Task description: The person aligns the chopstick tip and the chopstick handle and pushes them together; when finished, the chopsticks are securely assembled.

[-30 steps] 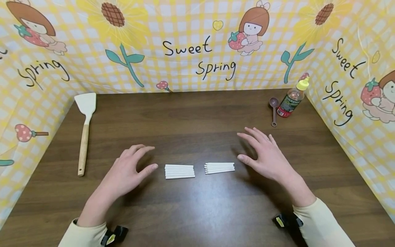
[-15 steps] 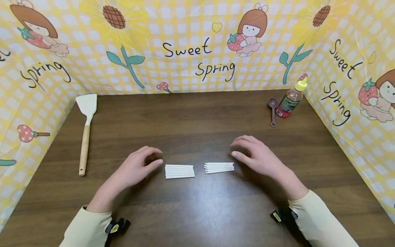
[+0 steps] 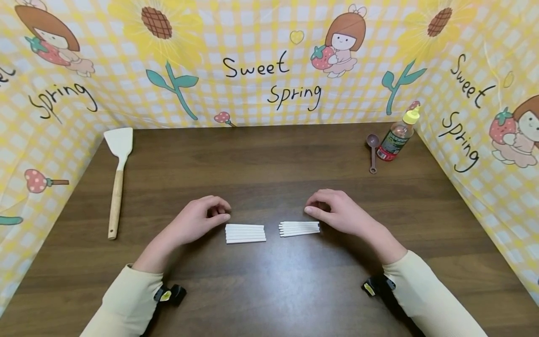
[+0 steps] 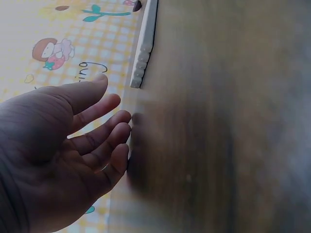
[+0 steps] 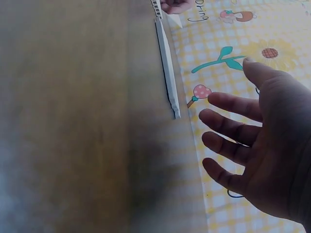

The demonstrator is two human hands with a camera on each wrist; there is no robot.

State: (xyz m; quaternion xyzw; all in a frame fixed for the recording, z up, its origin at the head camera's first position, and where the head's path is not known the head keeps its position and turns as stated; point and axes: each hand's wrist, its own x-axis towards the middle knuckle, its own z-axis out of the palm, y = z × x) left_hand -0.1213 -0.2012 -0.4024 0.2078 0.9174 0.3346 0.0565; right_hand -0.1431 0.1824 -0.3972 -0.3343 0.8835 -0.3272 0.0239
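Two small rows of thin white sticks lie on the wooden table in the head view: the left row of white sticks (image 3: 246, 234) and the right row of white sticks (image 3: 299, 229), with a narrow gap between them. My left hand (image 3: 200, 217) is just left of the left row, thumb and fingertips near its upper left corner, fingers loosely bent and holding nothing. Beyond the right end of the other row, my right hand (image 3: 341, 213) hovers with fingers relaxed and bare. Both wrist views show each palm with nothing in it, the sticks (image 4: 146, 51) past the fingertips.
A white spatula (image 3: 117, 182) with a wooden handle lies at the far left. Toward the back right are a purple measuring spoon (image 3: 372, 152) and a yellow-capped bottle (image 3: 396, 135). A yellow checked cloth (image 3: 252, 28) walls off the table's back and sides.
Both hands have moved inward toward the rows of sticks, the left one rightward and the right one leftward. Their fingers have bent more, and the sticks have stayed put.
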